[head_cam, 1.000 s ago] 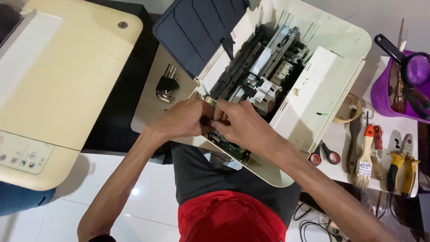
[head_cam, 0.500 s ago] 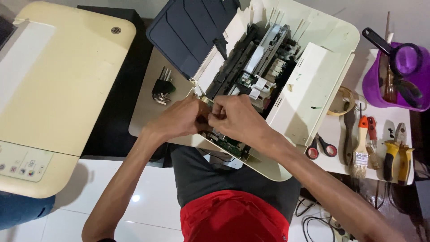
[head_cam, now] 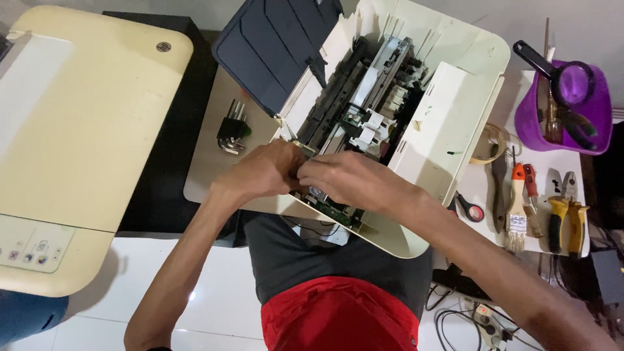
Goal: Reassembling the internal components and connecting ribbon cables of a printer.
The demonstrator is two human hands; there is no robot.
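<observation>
An opened white printer (head_cam: 448, 123) lies in front of me with its dark blue lid (head_cam: 276, 45) flipped up and its black and grey inner mechanism (head_cam: 364, 104) exposed. My left hand (head_cam: 263, 170) and my right hand (head_cam: 348, 179) meet at the printer's near left corner, fingers pinched together on a small part there; the part itself is hidden by my fingers. A green circuit board (head_cam: 331, 211) shows just below my right hand.
A second cream printer (head_cam: 78, 130) stands at the left. A set of hex keys (head_cam: 231, 133) lies on the grey board. At the right are scissors (head_cam: 468, 208), a paintbrush (head_cam: 517, 208), pliers (head_cam: 565, 214) and a purple tub (head_cam: 565, 104) with tools. Cables lie on the floor.
My hands stay pinched at the same corner of the printer. The view has shifted slightly, so everything sits a little lower and to the left.
</observation>
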